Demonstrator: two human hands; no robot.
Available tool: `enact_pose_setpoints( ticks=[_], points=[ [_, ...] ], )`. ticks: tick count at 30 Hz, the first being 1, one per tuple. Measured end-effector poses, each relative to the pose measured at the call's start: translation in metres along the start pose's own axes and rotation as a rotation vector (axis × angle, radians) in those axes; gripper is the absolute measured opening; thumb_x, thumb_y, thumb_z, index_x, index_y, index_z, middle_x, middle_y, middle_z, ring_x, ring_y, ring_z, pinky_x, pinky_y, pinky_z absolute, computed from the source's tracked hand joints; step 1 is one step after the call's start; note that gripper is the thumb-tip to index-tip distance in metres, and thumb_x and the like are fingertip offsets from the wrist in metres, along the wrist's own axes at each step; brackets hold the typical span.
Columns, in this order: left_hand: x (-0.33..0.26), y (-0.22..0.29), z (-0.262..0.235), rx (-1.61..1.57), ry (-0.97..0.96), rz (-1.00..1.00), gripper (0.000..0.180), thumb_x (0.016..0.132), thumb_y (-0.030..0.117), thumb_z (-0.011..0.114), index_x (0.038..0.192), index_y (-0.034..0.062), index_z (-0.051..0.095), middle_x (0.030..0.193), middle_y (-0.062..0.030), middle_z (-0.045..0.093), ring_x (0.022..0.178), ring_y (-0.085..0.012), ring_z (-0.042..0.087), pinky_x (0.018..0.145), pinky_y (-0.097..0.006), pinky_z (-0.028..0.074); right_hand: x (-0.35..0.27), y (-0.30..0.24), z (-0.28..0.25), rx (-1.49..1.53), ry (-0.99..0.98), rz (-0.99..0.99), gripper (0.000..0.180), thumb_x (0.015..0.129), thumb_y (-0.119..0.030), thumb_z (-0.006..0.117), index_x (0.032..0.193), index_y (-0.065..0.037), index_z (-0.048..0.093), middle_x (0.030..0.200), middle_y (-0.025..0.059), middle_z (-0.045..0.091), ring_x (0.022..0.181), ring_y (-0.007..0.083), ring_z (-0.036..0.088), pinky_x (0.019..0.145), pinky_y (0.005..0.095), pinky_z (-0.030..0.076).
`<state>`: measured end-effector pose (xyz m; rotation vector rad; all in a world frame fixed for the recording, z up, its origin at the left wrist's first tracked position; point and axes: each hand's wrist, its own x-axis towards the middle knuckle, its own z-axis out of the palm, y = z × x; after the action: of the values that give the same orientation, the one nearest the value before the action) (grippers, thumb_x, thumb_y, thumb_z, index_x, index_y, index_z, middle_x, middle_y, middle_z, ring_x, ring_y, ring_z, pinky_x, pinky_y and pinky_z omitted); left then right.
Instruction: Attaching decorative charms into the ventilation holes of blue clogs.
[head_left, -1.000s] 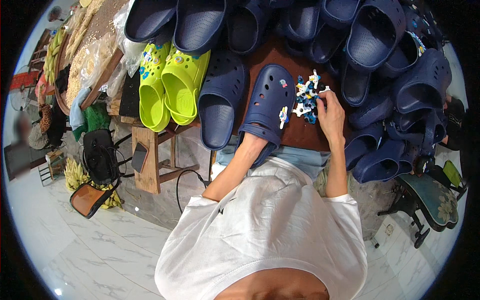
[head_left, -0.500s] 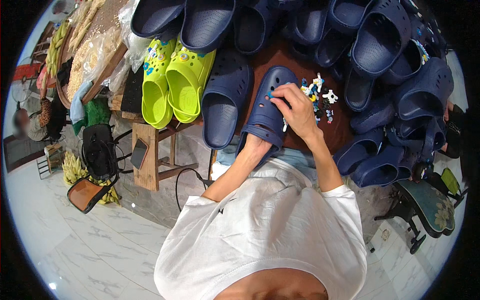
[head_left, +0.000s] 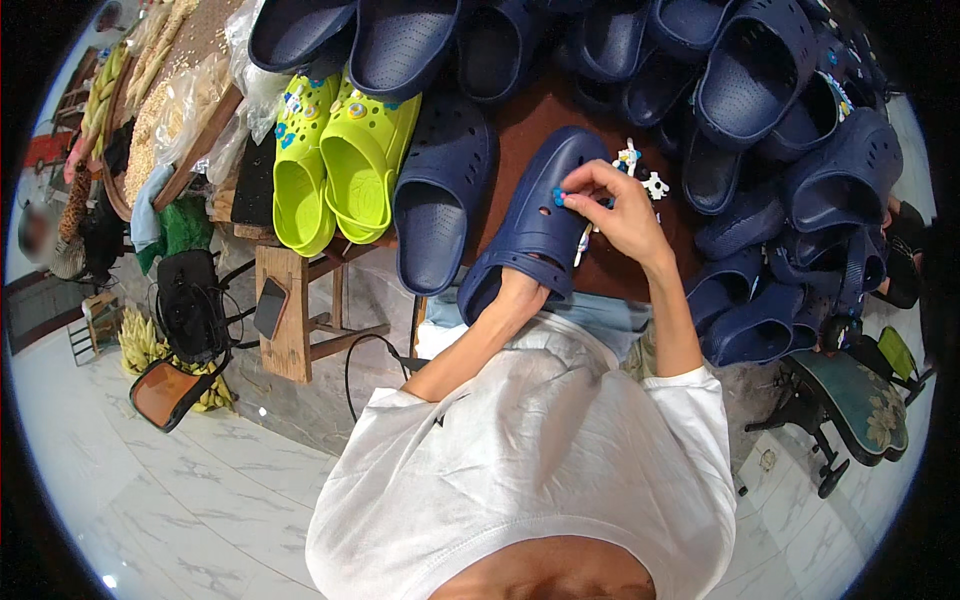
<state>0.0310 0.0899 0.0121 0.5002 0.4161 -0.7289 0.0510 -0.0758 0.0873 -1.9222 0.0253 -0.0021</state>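
Observation:
A navy blue clog with holes in its upper lies toe away from me at the table's near edge. My left hand reaches inside it through the heel opening, so its fingers are hidden. Above the upper, my right hand pinches a small blue shoe charm between thumb and fingertips, close to the clog's holes. Partly behind the right hand lies a group of loose charms, including a white one. Another navy clog sits to the left of the one I work on.
A pair of lime green clogs with charms stands at the left. Piled navy clogs crowd the far side and right of the brown table. A phone rests on a wooden stool; a padded chair is at right.
The clog has tilted and turned its toe further right, with my left hand still inside. My right hand has shifted slightly right and down, and the blue charm shows more plainly in its fingertips.

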Motion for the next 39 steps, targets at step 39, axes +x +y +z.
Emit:
enact_pose_setpoints(
  ticks=[39],
  points=[
    [0.012,0.022,0.008,-0.021,0.048,0.003,0.038,0.105,0.023,0.046,0.135,0.0013,0.051,0.138,-0.0139,0.056,0.119,-0.0264,0.06,0.105,-0.04,0.049,-0.066,0.037,0.008,-0.151,0.388,0.095,0.018,0.093,-0.006,0.061,0.11,-0.005,0.068,0.101,0.0084,0.064,0.087,0.0172,0.064,0.072,0.029,0.05]
  ],
)
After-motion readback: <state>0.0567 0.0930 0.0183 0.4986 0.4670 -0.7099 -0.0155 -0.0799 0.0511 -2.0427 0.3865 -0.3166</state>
